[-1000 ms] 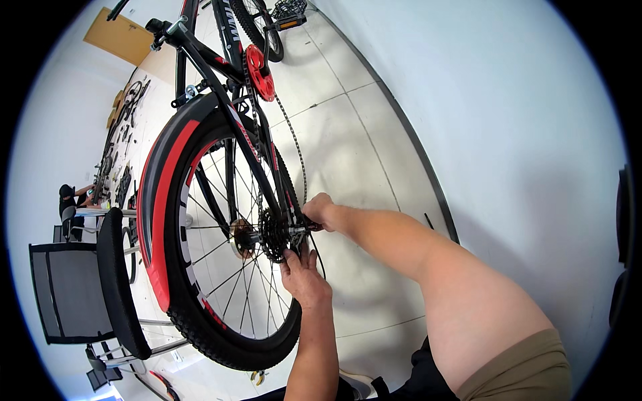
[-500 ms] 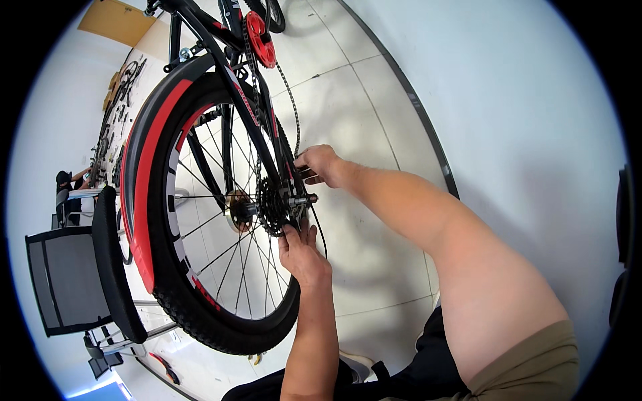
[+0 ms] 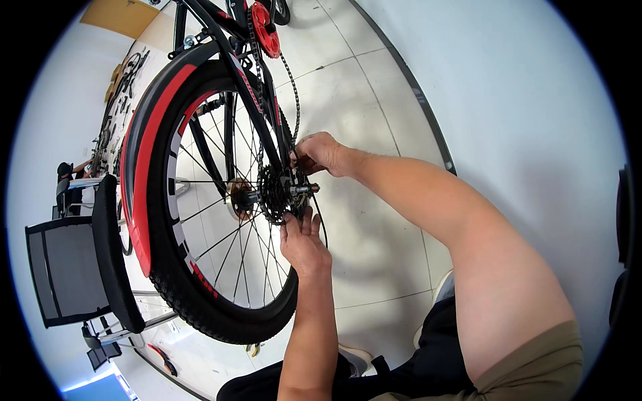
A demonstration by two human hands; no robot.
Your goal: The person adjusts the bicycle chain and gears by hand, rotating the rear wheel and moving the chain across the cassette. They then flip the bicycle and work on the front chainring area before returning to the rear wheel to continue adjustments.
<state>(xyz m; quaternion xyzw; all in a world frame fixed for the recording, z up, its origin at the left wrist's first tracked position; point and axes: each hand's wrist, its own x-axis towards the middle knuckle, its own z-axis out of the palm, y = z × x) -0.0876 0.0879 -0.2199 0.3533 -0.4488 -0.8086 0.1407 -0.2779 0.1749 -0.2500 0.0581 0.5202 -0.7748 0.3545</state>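
You kept your left hand [image 3: 304, 244] pinching under the rear sprocket cluster [image 3: 273, 194] while your right hand [image 3: 319, 152] shifted above it, still gripping the chain [image 3: 295, 107], so adjustment continued.

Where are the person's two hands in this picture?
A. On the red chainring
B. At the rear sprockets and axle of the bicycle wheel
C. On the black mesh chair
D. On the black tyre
B: the left hand reaches up under the sprockets and the right hand is just above the axle.
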